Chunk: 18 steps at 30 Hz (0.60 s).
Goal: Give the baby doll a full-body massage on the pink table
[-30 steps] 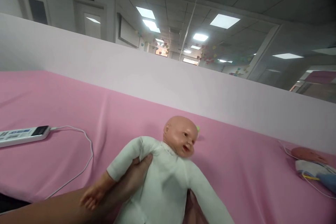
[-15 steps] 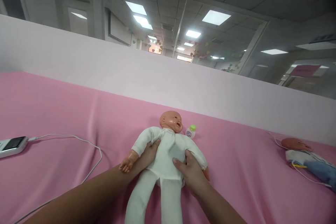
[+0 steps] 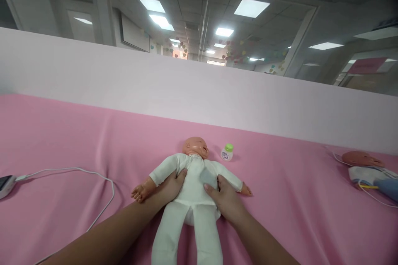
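Observation:
A baby doll [image 3: 192, 186] in a white suit lies on its back on the pink cloth [image 3: 62, 140], head pointing away from me. My left hand [image 3: 169, 186] grips its torso under the doll's right armpit, thumb on the chest. On the other side of the torso my right hand [image 3: 225, 201] holds it, thumb across the belly. A small white bottle with a green cap [image 3: 227, 152] stands just right of the doll's head.
A white cable [image 3: 93, 174] runs across the cloth from a device [image 3: 4, 184] at the left edge. A second doll [image 3: 362, 163] with cables lies at the far right. A pale partition wall [image 3: 199, 91] borders the far side of the bed.
The doll went from held up near me to lying flat on the cloth, farther away. Both hands stay on its torso. The view has shifted right.

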### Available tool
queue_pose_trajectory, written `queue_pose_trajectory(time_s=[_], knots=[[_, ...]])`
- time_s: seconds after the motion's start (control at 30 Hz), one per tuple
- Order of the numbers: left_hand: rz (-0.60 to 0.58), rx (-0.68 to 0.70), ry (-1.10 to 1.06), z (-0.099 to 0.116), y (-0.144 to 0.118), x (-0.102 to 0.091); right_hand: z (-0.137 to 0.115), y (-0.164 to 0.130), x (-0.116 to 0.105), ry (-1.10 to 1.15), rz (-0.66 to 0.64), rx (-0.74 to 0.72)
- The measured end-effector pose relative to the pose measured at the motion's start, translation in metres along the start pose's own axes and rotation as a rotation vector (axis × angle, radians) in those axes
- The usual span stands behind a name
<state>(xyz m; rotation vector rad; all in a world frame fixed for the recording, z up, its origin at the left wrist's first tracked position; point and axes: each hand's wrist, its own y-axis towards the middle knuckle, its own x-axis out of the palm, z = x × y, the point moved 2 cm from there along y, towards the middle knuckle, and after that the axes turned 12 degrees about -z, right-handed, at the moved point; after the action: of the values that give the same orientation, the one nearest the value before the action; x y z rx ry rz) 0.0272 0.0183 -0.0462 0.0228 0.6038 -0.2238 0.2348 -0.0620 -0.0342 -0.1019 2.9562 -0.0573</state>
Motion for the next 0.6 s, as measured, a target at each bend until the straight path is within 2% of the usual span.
queue_pose_trajectory(time_s=[0.13, 0.2, 0.3, 0.37, 0.47, 0.6], knots=[[-0.021, 0.050, 0.163, -0.002, -0.004, 0.000, -0.001, -0.001, -0.002, -0.235, 0.099, 0.065], [-0.064, 0.038, 0.237, -0.001, -0.010, -0.005, -0.002, -0.001, -0.001, -0.270, 0.119, 0.068], [-0.172, -0.057, 0.285, 0.004, -0.027, -0.019, -0.001, -0.001, -0.001, -0.270, 0.128, 0.062], [-0.235, -0.052, 0.283, 0.009, -0.043, -0.028, 0.001, -0.002, -0.003, -0.272, 0.129, 0.062], [-0.273, 0.079, 0.349, 0.013, -0.070, -0.042, 0.003, -0.004, -0.005, -0.274, 0.109, 0.073], [-0.370, 0.245, 0.462, 0.006, -0.105, -0.057, 0.000, -0.008, -0.004, -0.344, 0.085, 0.104]])
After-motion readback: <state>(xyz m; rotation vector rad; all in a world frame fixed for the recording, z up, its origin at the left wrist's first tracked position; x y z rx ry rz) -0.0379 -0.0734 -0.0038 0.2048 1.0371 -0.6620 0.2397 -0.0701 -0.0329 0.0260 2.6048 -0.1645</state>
